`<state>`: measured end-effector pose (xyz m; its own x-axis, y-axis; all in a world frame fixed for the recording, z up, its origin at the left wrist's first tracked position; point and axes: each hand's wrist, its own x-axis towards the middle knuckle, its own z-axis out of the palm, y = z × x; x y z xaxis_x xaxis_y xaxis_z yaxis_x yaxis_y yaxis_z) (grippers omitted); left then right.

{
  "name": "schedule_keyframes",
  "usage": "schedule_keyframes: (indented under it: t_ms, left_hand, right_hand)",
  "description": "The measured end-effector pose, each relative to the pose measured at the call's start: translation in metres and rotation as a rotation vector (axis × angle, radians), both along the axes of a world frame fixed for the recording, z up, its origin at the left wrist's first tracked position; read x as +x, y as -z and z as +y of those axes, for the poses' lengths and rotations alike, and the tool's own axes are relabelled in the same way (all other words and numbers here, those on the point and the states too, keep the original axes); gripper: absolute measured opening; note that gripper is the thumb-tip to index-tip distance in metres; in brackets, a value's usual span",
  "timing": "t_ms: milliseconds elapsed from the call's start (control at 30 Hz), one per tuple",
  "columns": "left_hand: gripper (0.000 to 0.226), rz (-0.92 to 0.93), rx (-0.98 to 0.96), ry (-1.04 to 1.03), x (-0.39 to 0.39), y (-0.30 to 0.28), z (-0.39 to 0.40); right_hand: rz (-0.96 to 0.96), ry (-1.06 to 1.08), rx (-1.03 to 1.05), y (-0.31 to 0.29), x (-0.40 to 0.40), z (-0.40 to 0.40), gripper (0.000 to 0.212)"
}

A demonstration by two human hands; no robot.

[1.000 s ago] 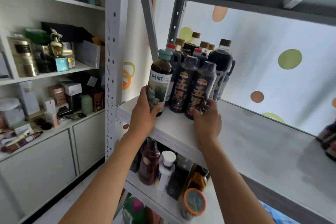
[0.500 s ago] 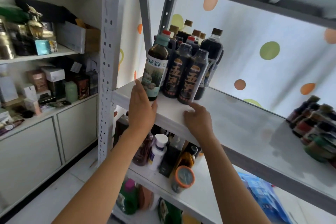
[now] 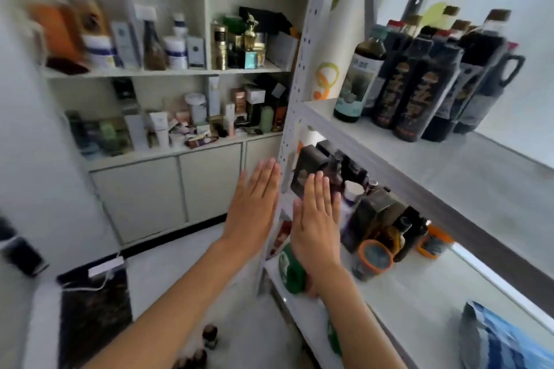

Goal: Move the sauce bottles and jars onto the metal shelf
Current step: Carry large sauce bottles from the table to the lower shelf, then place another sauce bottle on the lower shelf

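Several dark sauce bottles (image 3: pixel 419 81) stand grouped at the left end of the metal shelf (image 3: pixel 467 165), the front-left one a teal-capped bottle (image 3: pixel 358 75) with a pale label. My left hand (image 3: pixel 254 204) and my right hand (image 3: pixel 317 219) are flat and empty, fingers straight, held side by side below that shelf level in front of the shelf's white post. Small dark bottles (image 3: pixel 204 344) stand on the floor near my forearms, blurred.
The lower shelf level (image 3: pixel 419 293) holds dark bottles, an orange-lidded jar (image 3: pixel 371 260), a green bottle (image 3: pixel 292 272) and a blue bag (image 3: pixel 503 341). A white cabinet (image 3: pixel 168 189) with cluttered open shelves stands to the left. A dark mat (image 3: pixel 93 308) lies on the floor.
Both hands have let go of the bottles on the shelf and dropped down, now flat and empty. The view has swung left and downward.
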<state>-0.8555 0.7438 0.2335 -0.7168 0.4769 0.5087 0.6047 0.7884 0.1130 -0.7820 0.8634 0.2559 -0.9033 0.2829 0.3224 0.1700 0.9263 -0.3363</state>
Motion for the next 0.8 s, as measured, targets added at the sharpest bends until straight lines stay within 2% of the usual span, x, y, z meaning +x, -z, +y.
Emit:
schedule_keyframes:
  t_ms: [167,300,500,633,800]
  left_hand:
    - [0.053,-0.111,-0.033,-0.325,0.093,0.008,-0.116]
    - [0.053,-0.155,-0.010,-0.550,0.169,-0.005,-0.192]
    - [0.056,-0.145,0.053,-0.824,0.265,-0.019,-0.298]
    - [0.054,-0.161,0.161,-0.994,0.325,-0.016,-0.362]
    - [0.054,-0.160,0.263,-1.157,0.410,-0.004,-0.464]
  right_hand:
    - [0.064,-0.414,-0.021,0.017,0.042,-0.097,0.062]
    - [0.064,-0.652,-0.091,0.026,0.078,-0.174,0.062]
    - [0.083,-0.891,-0.146,0.019,0.134,-0.287,0.065]
    - [0.056,-1.050,-0.137,0.016,0.180,-0.366,0.068]
    - [0.014,-1.221,-0.135,0.021,0.254,-0.484,0.054]
